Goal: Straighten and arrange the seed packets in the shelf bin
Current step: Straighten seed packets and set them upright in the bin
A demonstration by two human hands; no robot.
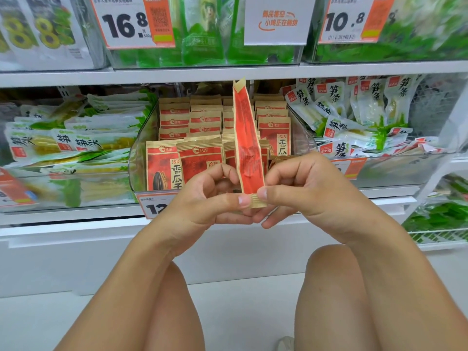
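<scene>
A clear shelf bin [138,158] holds several rows of red-and-tan seed packets [200,158], most standing upright and facing out. In front of the bin I hold one seed packet [247,143] upright and edge-on, its top reaching up to the shelf above. My left hand [210,198] and my right hand [304,188] both pinch its tan bottom seam between thumb and fingers, thumbs nearly touching. The packets behind my hands are partly hidden.
Bins of white-and-green bamboo shoot packs stand to the left [76,140] and right [359,115]. An upper shelf [228,72] carries green packs and price tags [131,21]. A price label [154,206] hangs on the bin's front. My bare knees are below.
</scene>
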